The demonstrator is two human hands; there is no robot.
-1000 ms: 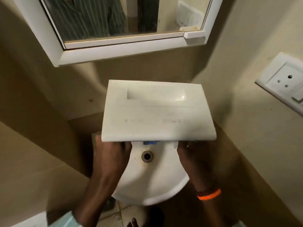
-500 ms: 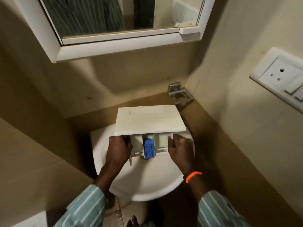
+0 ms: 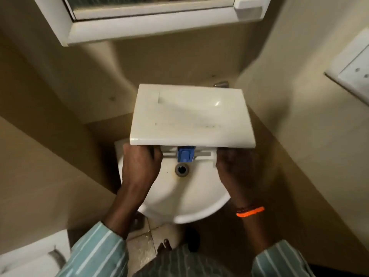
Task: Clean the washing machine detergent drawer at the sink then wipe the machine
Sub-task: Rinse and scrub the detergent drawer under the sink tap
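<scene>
My left hand [image 3: 139,164] and right hand [image 3: 235,166] clasp the detergent drawer [image 3: 191,116] over the sink [image 3: 183,196]; washing and machine wiping remain

Glossy white plastic drawer [image 3: 191,118] above a smooth glazed ceramic sink [image 3: 185,198].

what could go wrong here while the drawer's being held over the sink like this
1. The detergent drawer is held only at its near edge by the left hand and right hand; it could tip and drop into the sink.
2. The blue insert might come loose and fall toward the open drain.
3. Splashes could reach the wall socket.
</scene>
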